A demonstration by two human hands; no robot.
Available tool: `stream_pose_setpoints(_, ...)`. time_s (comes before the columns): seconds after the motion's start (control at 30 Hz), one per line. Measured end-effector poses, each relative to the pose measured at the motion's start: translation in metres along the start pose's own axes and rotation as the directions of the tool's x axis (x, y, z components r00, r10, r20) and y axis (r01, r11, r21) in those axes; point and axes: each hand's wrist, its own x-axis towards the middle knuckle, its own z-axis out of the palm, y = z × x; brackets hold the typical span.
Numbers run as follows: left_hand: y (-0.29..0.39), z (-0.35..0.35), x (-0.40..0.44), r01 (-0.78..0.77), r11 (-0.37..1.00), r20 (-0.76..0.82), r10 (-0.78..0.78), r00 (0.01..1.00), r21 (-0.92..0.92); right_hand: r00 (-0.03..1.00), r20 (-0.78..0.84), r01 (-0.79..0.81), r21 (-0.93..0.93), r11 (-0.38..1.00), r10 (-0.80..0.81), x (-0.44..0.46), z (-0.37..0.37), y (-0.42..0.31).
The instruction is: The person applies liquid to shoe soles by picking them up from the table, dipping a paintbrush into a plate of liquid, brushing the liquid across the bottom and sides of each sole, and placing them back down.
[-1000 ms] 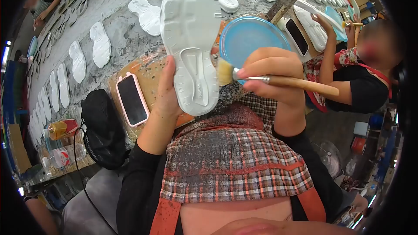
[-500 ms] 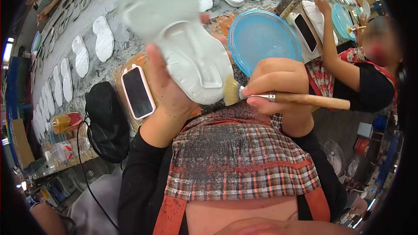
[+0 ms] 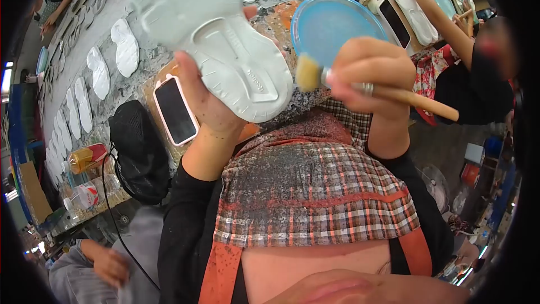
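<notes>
Left hand point(image 3: 205, 98) grips white sole point(image 3: 242, 62), held up over the bench's near edge point(image 3: 304, 110); right hand point(image 3: 374, 73) grasps brush point(image 3: 309, 73), bristles near sole. Beyond, blue lid point(image 3: 332, 22) lies inward from that edge.

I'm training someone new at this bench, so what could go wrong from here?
The left hand holds the large white shoe sole around its edges, so it might twist under a firm stroke. The right hand holds the wooden-handled brush with its bristles between the sole and the round blue dish; a careless swing could knock either. The pink-framed phone lies beside the left forearm and could catch drips.
</notes>
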Motion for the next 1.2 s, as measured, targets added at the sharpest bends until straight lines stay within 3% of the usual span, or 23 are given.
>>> stream_pose_setpoints(0.03, -0.002, -0.004, -0.001, 0.069, 0.997, 0.065, -0.068, 0.996, -0.021, 0.999, 0.022, 0.021, 0.121, 0.992, -0.023, 0.002, 0.007, -0.003)
stream_pose_setpoints(0.1, -0.003, -0.002, -0.002, 0.141, 0.989, 0.134, -0.135, 0.982, -0.038, 0.997, 0.072, 0.003, -0.02, 1.0, -0.001, 0.008, 0.009, 0.0)
stream_pose_setpoints(0.17, -0.002, 0.006, -0.003, 0.079, 0.997, 0.046, -0.079, 0.996, -0.004, 0.999, 0.03, -0.037, -0.073, 0.997, 0.039, 0.006, -0.002, 0.011)
stream_pose_setpoints(0.2, -0.002, -0.003, -0.001, 0.132, 0.99, 0.164, -0.14, 0.977, 0.06, 0.997, -0.01, -0.081, -0.122, 0.989, 0.08, 0.007, -0.007, 0.014)
stream_pose_setpoints(0.3, -0.008, -0.007, -0.008, 0.206, 0.978, 0.178, -0.21, 0.961, 0.043, 0.998, 0.062, -0.001, 0.085, 0.996, -0.004, 0.008, 0.005, 0.003)
stream_pose_setpoints(0.4, -0.008, -0.002, -0.014, 0.254, 0.959, 0.128, -0.27, 0.954, 0.126, 0.996, 0.022, -0.088, -0.062, 0.994, 0.089, 0.011, 0.003, 0.009)
stream_pose_setpoints(0.43, -0.004, -0.011, -0.019, 0.375, 0.923, 0.094, -0.382, 0.919, 0.089, 0.992, -0.027, -0.123, -0.139, 0.983, 0.12, 0.01, -0.003, 0.01)
stream_pose_setpoints(0.5, -0.002, -0.012, -0.02, 0.34, 0.936, 0.131, -0.349, 0.928, 0.091, 0.999, -0.043, -0.036, -0.151, 0.988, 0.03, 0.01, -0.006, 0.009)
stream_pose_setpoints(0.53, -0.001, -0.009, -0.023, 0.339, 0.931, 0.065, -0.35, 0.935, 0.134, 0.995, -0.097, -0.023, -0.057, 0.998, 0.017, 0.014, 0.004, 0.002)
stream_pose_setpoints(0.63, 0.0, -0.009, -0.026, 0.403, 0.91, 0.027, -0.407, 0.913, 0.095, 0.982, -0.184, -0.091, -0.293, 0.952, 0.037, 0.013, 0.014, 0.005)
stream_pose_setpoints(0.67, 0.002, -0.018, -0.022, 0.404, 0.907, 0.089, -0.415, 0.905, 0.119, 0.98, -0.186, -0.14, -0.36, 0.922, 0.076, 0.01, 0.01, 0.003)
stream_pose_setpoints(0.7, 0.001, -0.013, -0.023, 0.394, 0.919, 0.096, -0.39, 0.916, -0.016, 0.977, -0.187, -0.177, -0.427, 0.887, 0.105, 0.008, 0.004, 0.002)
stream_pose_setpoints(0.73, -0.001, -0.006, -0.02, 0.357, 0.923, 0.115, -0.342, 0.933, -0.147, 0.965, -0.254, -0.153, -0.361, 0.92, 0.061, 0.004, 0.003, 0.005)
stream_pose_setpoints(0.77, -0.001, -0.009, -0.015, 0.31, 0.944, 0.158, -0.29, 0.944, -0.115, 0.955, -0.282, -0.186, -0.318, 0.93, 0.094, 0.001, 0.002, 0.0)
stream_pose_setpoints(0.8, 0.0, -0.011, -0.01, 0.308, 0.949, 0.12, -0.299, 0.947, -0.064, 0.947, -0.3, -0.154, -0.112, 0.982, 0.114, 0.003, 0.008, -0.004)
stream_pose_setpoints(0.87, -0.01, -0.017, -0.014, 0.361, 0.932, 0.005, -0.361, 0.933, -0.023, 0.973, -0.222, -0.095, -0.116, 0.989, 0.068, 0.007, 0.021, -0.017)
stream_pose_setpoints(0.93, -0.012, -0.01, -0.015, 0.307, 0.951, -0.027, -0.306, 0.952, 0.031, 0.991, -0.133, -0.001, -0.08, 0.997, -0.01, 0.014, 0.028, -0.017)
stream_pose_setpoints(0.97, -0.014, -0.001, -0.015, 0.285, 0.956, -0.145, -0.272, 0.951, 0.071, 0.99, -0.141, -0.004, -0.072, 0.997, -0.006, 0.014, 0.033, -0.016)
stream_pose_setpoints(1.07, -0.019, -0.001, -0.016, 0.233, 0.953, -0.242, -0.183, 0.953, 0.195, 0.983, -0.157, 0.069, -0.18, 0.981, -0.098, 0.013, 0.041, -0.016)
stream_pose_setpoints(1.13, -0.034, -0.014, -0.006, 0.163, 0.962, -0.225, -0.113, 0.968, 0.218, 0.977, -0.138, 0.116, -0.304, 0.946, -0.164, 0.019, 0.038, -0.013)
stream_pose_setpoints(1.2, -0.039, -0.026, -0.01, 0.162, 0.971, -0.17, -0.132, 0.977, 0.176, 0.973, -0.179, 0.086, -0.314, 0.946, -0.148, 0.019, 0.038, -0.01)
